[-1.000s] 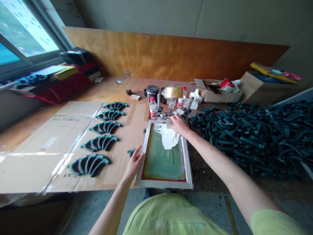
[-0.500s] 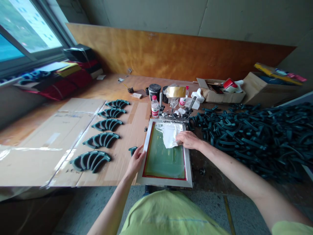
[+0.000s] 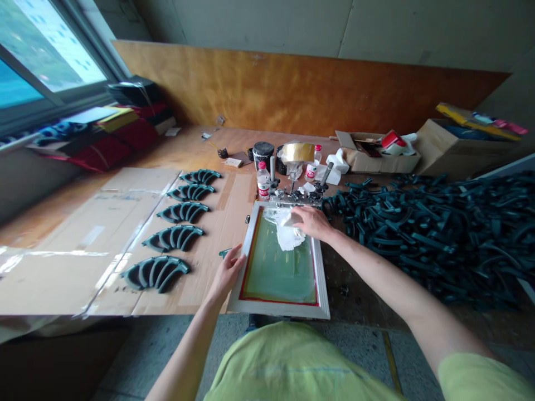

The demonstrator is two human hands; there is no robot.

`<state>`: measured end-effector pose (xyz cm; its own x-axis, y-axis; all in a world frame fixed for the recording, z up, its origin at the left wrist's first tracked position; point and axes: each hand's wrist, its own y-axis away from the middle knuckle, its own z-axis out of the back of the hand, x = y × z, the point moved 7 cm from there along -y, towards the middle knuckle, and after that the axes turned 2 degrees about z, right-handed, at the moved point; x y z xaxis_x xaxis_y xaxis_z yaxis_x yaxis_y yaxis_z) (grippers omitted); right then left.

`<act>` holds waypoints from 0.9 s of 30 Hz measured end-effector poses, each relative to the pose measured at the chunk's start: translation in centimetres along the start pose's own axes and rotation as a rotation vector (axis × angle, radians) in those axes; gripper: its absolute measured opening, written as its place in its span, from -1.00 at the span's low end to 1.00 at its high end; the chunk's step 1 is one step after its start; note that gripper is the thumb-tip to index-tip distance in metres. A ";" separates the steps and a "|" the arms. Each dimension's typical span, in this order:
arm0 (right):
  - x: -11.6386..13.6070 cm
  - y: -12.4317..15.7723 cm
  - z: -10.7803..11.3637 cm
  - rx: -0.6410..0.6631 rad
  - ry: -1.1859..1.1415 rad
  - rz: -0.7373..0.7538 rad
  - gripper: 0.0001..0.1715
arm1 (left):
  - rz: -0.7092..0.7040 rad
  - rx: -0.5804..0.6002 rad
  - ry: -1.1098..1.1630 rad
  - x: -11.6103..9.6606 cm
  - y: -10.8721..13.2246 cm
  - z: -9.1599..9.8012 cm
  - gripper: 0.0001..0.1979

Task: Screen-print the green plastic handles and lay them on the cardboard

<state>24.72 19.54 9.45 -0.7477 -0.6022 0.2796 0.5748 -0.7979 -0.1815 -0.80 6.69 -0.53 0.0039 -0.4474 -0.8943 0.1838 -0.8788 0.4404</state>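
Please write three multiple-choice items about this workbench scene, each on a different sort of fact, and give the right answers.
1. What is the right hand resting on?
A. A water bottle
B. A white cloth on the screen-printing frame
C. A loose pile of parts

2. How many fan-shaped groups of dark green parts lie on the cardboard sheet?
A. Five
B. Three
C. Eight

3. What state is the cardboard box at the back in?
A. Taped shut
B. Upside down
C. Open

1: B, the palm lies over the cloth.
2: A, five groups form a row.
3: C, its contents show above the flaps.
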 end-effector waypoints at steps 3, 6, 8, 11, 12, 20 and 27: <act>-2.3 -3.7 1.3 0.012 0.014 -0.166 -0.30 | -0.009 0.044 0.038 -2.9 1.2 0.3 -0.18; -5.1 -4.4 3.7 -0.122 0.047 -0.264 -0.23 | -0.053 0.062 0.064 -6.9 1.9 0.8 -0.30; -7.6 -2.7 5.4 -0.267 0.058 -0.368 -0.33 | -0.137 0.066 0.114 -10.2 1.7 0.6 -0.33; -10.8 1.8 4.8 -0.332 0.031 -0.589 -0.55 | -0.350 0.065 0.226 -15.7 0.7 -0.2 -0.38; -11.2 3.2 3.5 -0.304 0.011 -0.635 -0.60 | -0.401 0.064 0.249 -17.4 0.2 -0.6 -0.41; -3.0 6.1 -5.7 0.019 -0.008 -0.245 -0.70 | -0.440 -0.023 0.281 -17.7 -0.4 -2.4 -0.42; 9.5 7.0 -5.6 -0.084 0.001 0.185 -0.72 | 0.223 0.279 0.108 0.5 3.4 -7.4 -0.40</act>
<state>19.82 8.08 5.49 -0.6327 -0.7385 0.2330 0.6723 -0.6732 -0.3079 7.07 4.72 -0.11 0.1203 -0.6262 -0.7703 -0.1087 -0.7796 0.6168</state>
